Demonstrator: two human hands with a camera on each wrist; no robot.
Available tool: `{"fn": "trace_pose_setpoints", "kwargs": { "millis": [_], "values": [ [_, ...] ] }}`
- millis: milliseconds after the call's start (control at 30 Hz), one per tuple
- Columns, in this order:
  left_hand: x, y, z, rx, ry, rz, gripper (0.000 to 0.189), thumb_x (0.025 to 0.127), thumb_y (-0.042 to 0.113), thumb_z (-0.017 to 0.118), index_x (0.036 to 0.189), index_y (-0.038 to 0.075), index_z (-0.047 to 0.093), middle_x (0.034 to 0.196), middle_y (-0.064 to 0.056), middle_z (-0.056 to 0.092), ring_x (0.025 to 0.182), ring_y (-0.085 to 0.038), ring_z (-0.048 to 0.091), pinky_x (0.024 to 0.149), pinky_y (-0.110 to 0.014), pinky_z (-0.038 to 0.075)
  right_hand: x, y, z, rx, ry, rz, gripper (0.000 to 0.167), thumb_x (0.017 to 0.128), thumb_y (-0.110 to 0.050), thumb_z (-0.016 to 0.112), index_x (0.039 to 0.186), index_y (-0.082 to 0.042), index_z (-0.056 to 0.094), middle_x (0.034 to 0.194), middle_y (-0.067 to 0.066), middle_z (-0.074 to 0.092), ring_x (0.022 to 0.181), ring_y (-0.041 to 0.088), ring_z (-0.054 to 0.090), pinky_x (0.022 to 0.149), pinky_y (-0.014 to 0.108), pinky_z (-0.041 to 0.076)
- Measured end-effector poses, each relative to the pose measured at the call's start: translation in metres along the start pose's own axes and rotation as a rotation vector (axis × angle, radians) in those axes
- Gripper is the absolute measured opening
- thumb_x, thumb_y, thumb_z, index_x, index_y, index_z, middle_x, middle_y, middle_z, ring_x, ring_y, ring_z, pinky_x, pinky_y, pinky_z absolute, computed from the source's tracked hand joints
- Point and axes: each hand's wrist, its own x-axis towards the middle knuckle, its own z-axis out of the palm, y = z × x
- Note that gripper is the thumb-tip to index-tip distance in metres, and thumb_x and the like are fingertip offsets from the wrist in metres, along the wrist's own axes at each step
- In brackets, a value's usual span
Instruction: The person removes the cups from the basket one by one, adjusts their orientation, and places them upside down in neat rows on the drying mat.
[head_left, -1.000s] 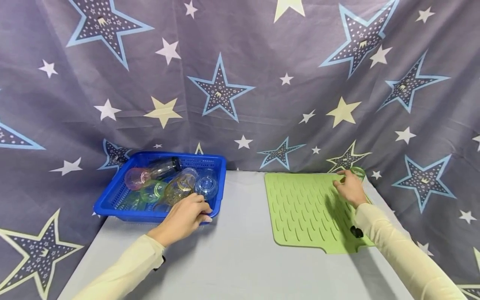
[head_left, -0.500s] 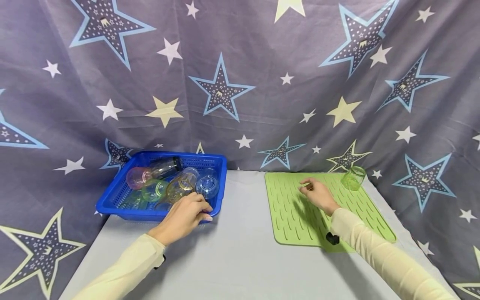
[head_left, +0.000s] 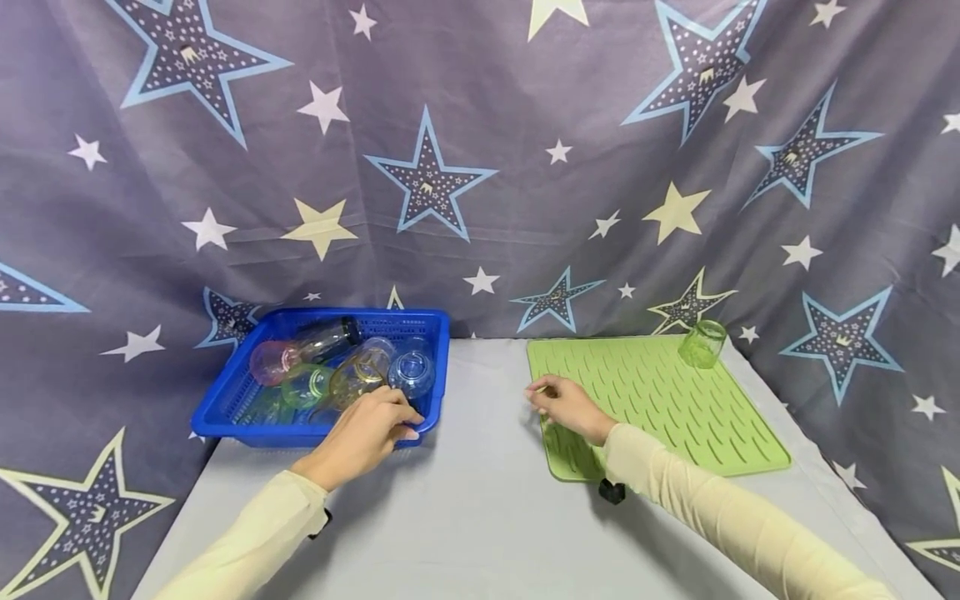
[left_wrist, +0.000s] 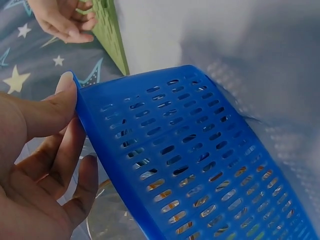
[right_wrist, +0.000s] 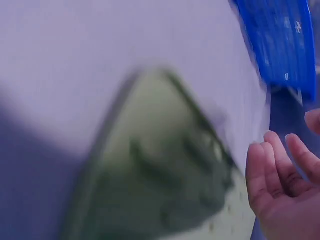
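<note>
left hand [head_left: 363, 437] pinches the blue basket rim [head_left: 444, 354]; right hand [head_left: 572, 410], loosely spread, should reach gently leftward for its nearest glass [head_left: 412, 372].

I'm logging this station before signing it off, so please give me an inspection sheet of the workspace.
Surface: pale tabletop, bare between basket and mat.
Job's things: blue basket at the left, holding several see-through vessels, including a pink vessel and an amber vessel; green mat at the right, with a green glass near its far right corner.
Clutter: nothing seen.
Hands: left hand grips the basket's rim; right hand, holding nothing, appears raised by the mat's left edge.
Cables: nothing seen.
Surroundings: star-print fabric behind the table and at both sides.
</note>
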Motion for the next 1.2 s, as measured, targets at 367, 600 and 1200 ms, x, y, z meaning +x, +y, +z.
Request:
{"fn": "trace_pose_setpoints", "kwargs": {
  "millis": [367, 600, 1200],
  "values": [
    [0.001, -0.002, 0.002, -0.038, 0.037, -0.021, 0.011, 0.082, 0.013, 0.088, 0.086, 0.014, 0.078, 0.084, 0.006, 0.066, 0.079, -0.013, 0.060, 0.073, -0.034, 0.054, 0.002, -0.026, 0.056, 0.072, -0.175, -0.070, 0.037, 0.106, -0.031, 0.061, 0.118, 0.004, 0.068, 0.108, 0.024, 0.069, 0.096, 0.042, 0.064, 0.082, 0.048, 0.058],
    [-0.002, -0.003, 0.001, -0.013, 0.067, -0.078, 0.016, 0.079, 0.020, 0.090, 0.079, 0.020, 0.074, 0.078, 0.013, 0.060, 0.074, -0.008, 0.055, 0.067, -0.030, 0.052, 0.002, -0.047, 0.089, 0.191, -0.275, -0.068, 0.048, 0.106, -0.038, 0.058, 0.117, 0.007, 0.068, 0.106, 0.028, 0.068, 0.084, 0.034, 0.068, 0.080, 0.047, 0.059],
    [-0.002, -0.003, -0.005, -0.018, 0.022, -0.047, 0.010, 0.083, 0.018, 0.087, 0.084, 0.018, 0.078, 0.081, 0.011, 0.063, 0.075, -0.008, 0.057, 0.068, -0.031, 0.053, -0.001, -0.069, 0.120, 0.349, -0.338, 0.025, 0.036, 0.103, -0.038, 0.064, 0.096, -0.003, 0.069, 0.085, 0.007, 0.071, 0.065, 0.015, 0.062, 0.065, 0.032, 0.055]
  ]
}}
